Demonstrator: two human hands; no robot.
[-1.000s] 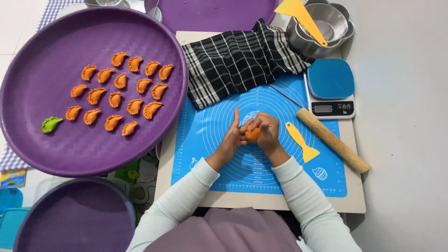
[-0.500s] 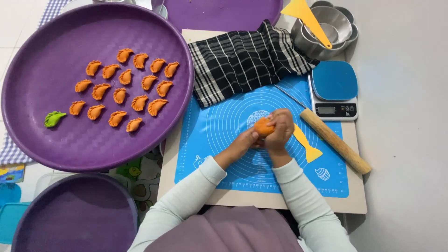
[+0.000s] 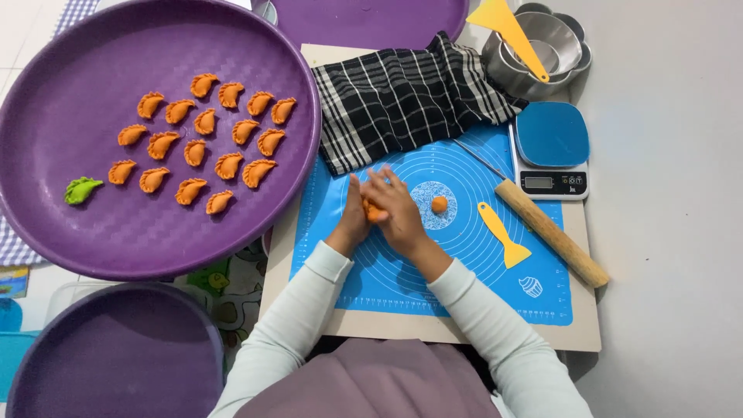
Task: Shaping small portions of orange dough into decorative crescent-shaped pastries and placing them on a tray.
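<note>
Head view: both hands meet over the left part of the blue silicone mat. The left hand and right hand are pressed together, fingers fairly straight and pointing away from the body, with an orange dough piece squeezed between them (only a sliver of it shows between the palms). Just to the right of the hands, apart from them, a small orange dough ball sits on the mat's centre circle. Farther right lie a yellow scraper and a wooden rolling pin. A black checked cloth lies beyond the hands. To the left, the big purple tray carries rows of orange crimped dumplings and one green piece.
</note>
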